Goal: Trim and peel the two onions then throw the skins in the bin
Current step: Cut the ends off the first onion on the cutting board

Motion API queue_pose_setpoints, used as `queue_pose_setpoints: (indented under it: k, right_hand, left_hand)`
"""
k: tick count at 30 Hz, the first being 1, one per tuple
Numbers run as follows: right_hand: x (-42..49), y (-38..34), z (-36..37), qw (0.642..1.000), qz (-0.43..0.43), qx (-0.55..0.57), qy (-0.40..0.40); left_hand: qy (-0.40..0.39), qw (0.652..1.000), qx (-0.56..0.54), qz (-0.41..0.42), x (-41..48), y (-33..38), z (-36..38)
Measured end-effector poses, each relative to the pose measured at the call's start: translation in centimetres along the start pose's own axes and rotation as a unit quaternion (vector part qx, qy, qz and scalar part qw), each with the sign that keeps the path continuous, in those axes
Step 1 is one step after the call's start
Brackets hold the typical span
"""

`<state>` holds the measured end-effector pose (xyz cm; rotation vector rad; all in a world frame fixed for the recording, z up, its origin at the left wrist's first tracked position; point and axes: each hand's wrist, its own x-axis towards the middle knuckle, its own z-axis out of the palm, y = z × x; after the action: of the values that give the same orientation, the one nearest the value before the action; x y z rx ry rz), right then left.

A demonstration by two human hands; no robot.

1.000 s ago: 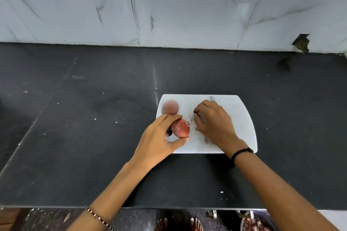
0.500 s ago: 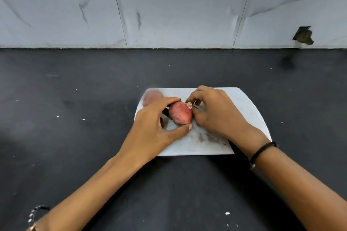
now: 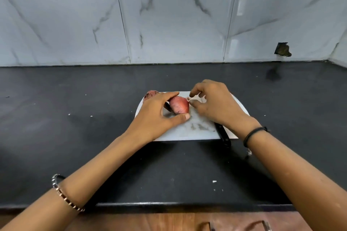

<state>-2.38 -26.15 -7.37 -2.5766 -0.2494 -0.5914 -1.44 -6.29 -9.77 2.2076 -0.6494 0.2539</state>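
Note:
A red onion lies on its side on the white cutting board. My left hand grips it from the left, thumb in front and fingers over the back. My right hand pinches the dry tip at the onion's right end between index finger and thumb. A second onion sits at the board's back left corner, mostly hidden behind my left hand. A knife with a black handle lies on the board's front right part, its blade hidden under my right wrist.
The board rests on a black countertop with a few white crumbs. A marble-tiled wall rises behind, with a broken hole at the right. A wooden front with metal handles shows below the counter edge.
My right hand has moved left from the middle of the board to the onion's tip and pinched it. My left hand keeps holding the onion. The knife handle now shows.

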Motion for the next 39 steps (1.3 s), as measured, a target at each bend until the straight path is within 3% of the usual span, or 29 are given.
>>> queue_pose_setpoints:
  k: [3,6,8,12,20,25,31,39]
  right_hand:
    - [-1.8,0.2,-2.4,0.995,0.078,-0.057,0.022]
    - [-3.6,0.1,-4.5,0.970,0.185,-0.134,-0.080]
    - [-4.4,-0.1,-5.0,0.961,0.204,-0.136,-0.125]
    - [-5.0,-0.2,-5.3,0.966,0.208,-0.106,-0.111]
    - [-6.7,1.9,-6.0,0.961,0.267,0.063,-0.027]
    - [-7.7,2.9,-4.9,0.951,0.236,0.192,0.060]
    - [-8.3,2.5,-4.9,0.867,0.263,0.420,0.057]
    - [-8.2,2.4,-4.8,0.890,0.251,0.381,0.019]
  left_hand:
    - [-0.010,1.000,-0.008,-0.013,0.6,1.0,0.3]
    - [-0.020,1.000,-0.004,-0.004,1.4,1.9,0.9]
    - [-0.030,0.999,-0.011,0.004,1.8,2.5,1.5]
    - [-0.042,0.998,-0.044,0.007,2.4,3.2,2.6]
    - [-0.043,0.994,-0.097,0.015,2.8,3.8,4.4]
    - [-0.047,0.993,-0.103,0.030,2.9,3.3,4.9]
    - [-0.042,0.994,-0.093,0.033,3.2,2.9,5.1]
    - [-0.012,0.997,-0.065,0.041,3.1,3.0,5.1]
